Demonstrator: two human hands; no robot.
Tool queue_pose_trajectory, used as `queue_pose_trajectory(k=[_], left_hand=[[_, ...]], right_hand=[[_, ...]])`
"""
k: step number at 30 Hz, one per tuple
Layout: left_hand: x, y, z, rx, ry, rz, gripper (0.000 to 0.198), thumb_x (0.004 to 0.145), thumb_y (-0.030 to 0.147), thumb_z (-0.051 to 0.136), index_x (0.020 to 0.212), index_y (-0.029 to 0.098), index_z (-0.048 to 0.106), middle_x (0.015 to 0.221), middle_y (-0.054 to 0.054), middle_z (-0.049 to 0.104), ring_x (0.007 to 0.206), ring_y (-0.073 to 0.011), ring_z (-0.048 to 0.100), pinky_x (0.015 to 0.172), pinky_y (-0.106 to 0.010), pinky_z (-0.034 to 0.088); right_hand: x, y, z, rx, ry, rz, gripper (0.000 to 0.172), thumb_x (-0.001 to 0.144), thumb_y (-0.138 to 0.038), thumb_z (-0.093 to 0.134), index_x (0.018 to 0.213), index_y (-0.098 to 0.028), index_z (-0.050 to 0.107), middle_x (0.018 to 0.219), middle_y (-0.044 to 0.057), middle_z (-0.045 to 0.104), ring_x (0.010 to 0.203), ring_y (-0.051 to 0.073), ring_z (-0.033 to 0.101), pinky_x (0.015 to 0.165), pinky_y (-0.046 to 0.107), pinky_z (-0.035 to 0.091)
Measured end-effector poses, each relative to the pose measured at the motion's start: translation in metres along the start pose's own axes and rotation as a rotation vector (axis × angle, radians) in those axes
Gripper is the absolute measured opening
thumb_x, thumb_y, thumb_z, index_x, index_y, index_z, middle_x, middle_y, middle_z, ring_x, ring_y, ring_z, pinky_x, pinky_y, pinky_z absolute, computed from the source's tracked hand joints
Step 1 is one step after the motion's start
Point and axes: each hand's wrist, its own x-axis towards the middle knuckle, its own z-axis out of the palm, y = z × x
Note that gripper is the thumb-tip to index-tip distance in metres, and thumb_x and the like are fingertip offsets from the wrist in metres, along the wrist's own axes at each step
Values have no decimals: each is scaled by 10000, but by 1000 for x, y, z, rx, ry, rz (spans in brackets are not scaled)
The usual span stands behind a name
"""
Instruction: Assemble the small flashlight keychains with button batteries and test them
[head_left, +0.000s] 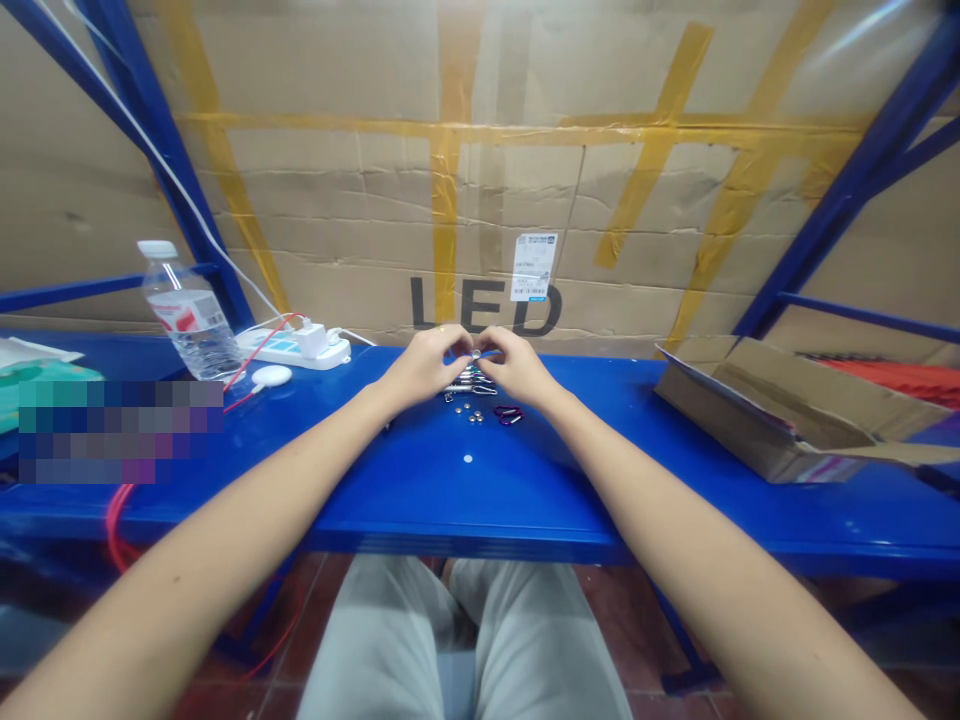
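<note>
My left hand and my right hand meet above the far middle of the blue table, fingertips pinched together. Between them is a small round silvery piece, too small to name surely. Just below my fingers lies a row of slim metal pieces with clips, partly hidden by the hands. Nearer to me are several small round silvery discs, like button cells. A dark purple carabiner rests to their right. One pale disc lies apart, closer to the front edge.
At left stand a water bottle and a white power strip with cables, near a white round puck. An open cardboard box sits at right, with orange-red material behind. Taped cardboard backs the blue table.
</note>
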Motion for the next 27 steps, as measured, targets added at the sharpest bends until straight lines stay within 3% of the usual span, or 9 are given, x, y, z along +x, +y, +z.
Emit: queue_pose_trajectory(k=[3, 9, 12, 20, 27], left_hand=[[0, -3, -3, 45, -65, -14, 133, 840, 147, 562, 917, 178, 665, 868, -39, 705, 796, -158, 618, 758, -296, 476], [-4, -20, -11, 113, -444, -2, 197, 816, 185, 574, 880, 224, 756, 859, -49, 706, 868, -212, 578, 845, -351, 432], [-7, -23, -11, 81, -555, 3, 201, 814, 222, 597, 894, 249, 779, 854, -52, 696, 862, -220, 542, 831, -339, 417], [-6, -6, -4, 98, -672, -39, 126, 803, 297, 667, 814, 276, 790, 840, -55, 697, 920, -248, 519, 849, -350, 394], [-5, 1, -2, 102, -666, -41, 219, 843, 343, 608, 737, 247, 773, 764, -39, 718, 823, -216, 579, 825, -345, 425]], right_hand=[[0, 0, -1, -10, 8, -2, 144, 741, -129, 519, 856, -200, 567, 931, 29, 610, 886, 165, 593, 780, 299, 510], [-2, 3, -3, -40, -53, 53, 160, 716, -100, 522, 836, -192, 576, 893, 25, 644, 873, 170, 626, 802, 314, 501], [-2, 5, -3, -49, -72, 71, 163, 706, -98, 526, 828, -190, 581, 898, 27, 652, 877, 174, 629, 804, 317, 500], [-2, 4, -2, -82, -92, 80, 152, 712, -91, 532, 821, -189, 574, 875, 23, 647, 866, 173, 624, 787, 306, 494], [-2, 2, -2, -103, -99, 69, 149, 710, -91, 531, 820, -183, 572, 874, 27, 640, 854, 173, 616, 784, 309, 490]])
